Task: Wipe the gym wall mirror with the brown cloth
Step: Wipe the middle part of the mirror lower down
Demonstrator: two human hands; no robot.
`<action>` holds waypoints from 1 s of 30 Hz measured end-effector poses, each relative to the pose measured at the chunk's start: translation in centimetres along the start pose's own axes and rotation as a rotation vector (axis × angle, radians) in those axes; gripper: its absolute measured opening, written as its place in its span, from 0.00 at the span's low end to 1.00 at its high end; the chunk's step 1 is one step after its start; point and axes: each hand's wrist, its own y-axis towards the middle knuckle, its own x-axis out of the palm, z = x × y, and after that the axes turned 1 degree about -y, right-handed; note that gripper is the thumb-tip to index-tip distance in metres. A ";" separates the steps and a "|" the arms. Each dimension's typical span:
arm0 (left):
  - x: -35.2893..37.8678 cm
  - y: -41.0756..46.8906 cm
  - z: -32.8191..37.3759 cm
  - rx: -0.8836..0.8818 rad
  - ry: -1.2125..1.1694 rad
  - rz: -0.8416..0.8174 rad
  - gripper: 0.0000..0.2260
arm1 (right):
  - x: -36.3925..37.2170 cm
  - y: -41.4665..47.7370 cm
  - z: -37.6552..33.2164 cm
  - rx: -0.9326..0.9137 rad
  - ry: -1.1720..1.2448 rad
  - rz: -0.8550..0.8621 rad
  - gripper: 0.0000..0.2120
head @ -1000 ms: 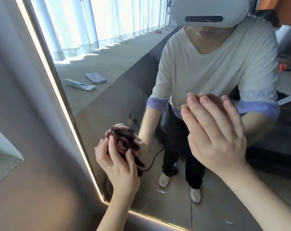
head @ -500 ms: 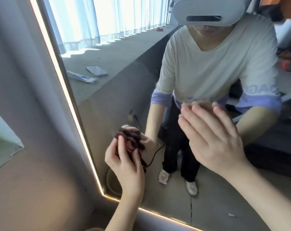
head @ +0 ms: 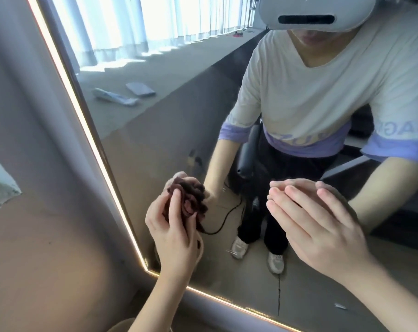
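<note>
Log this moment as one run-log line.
step: wipe | left hand: grips bunched brown cloth against mirror, near its lower-left corner | right hand: open, fingers straight, tips at mirror

mirror [head: 169,144] glossy smooth glass, brown cloth [head: 189,200] fuzzy matt fabric

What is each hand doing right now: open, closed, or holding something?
Left hand: grips the bunched brown cloth.
Right hand: open, fingers straight, holding nothing.
</note>
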 end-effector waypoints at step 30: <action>1.2 -0.3 -1.9 -0.153 -0.017 0.127 0.24 | 1.6 -0.6 -2.5 0.186 0.014 0.102 0.16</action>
